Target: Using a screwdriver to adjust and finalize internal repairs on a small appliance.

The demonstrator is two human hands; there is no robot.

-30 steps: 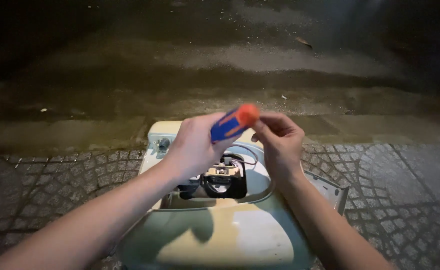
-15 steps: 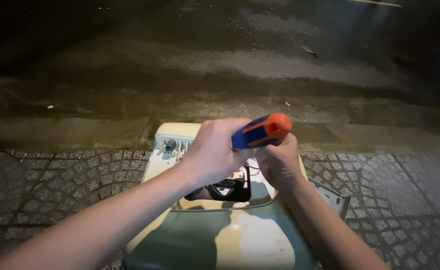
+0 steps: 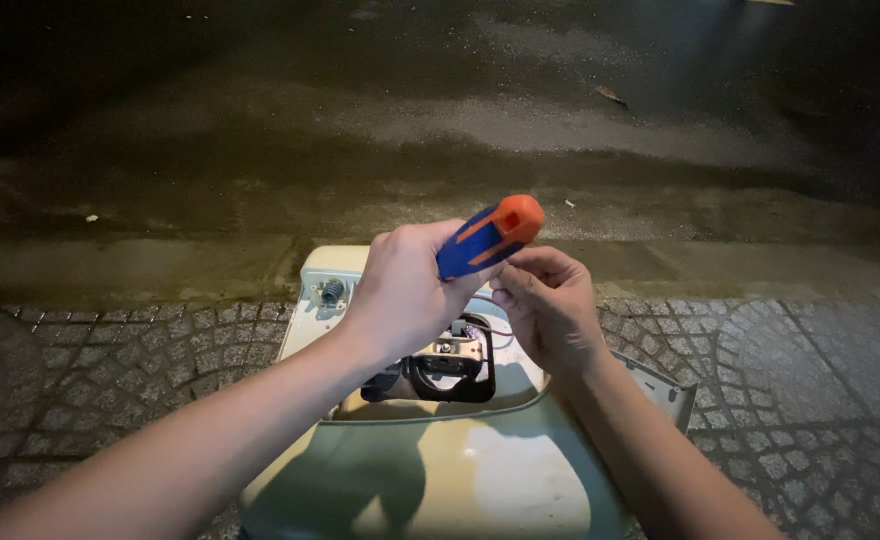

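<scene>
Change since earlier frames: screwdriver handle has tipped from lying low between the hands to pointing up and right, its orange cap now above the knuckles; both hands stay at frame centre.

Head view, left hand: fist wrapped round the lower part of the handle, fingers curled shut on it, forearm entering from lower left.

Head view, screwdriver: blue and orange handle, tilted, orange cap at upper right of the fist; shaft and tip hidden behind the hands.

Head view, right hand: just right of the handle, fingers bent toward its lower end; whether it touches or pinches anything cannot be told.

Hands relative to each other: close together, fingertips near meeting under the handle.

Head view, cream housing: pale casing below the hands, opened at its top.

Head view, black part: dark ring-shaped component inside the opening, thin wires beside it, directly under the hands.

Head view, paving: cobbled stones on either side; dark wet road across the upper frame.
</scene>
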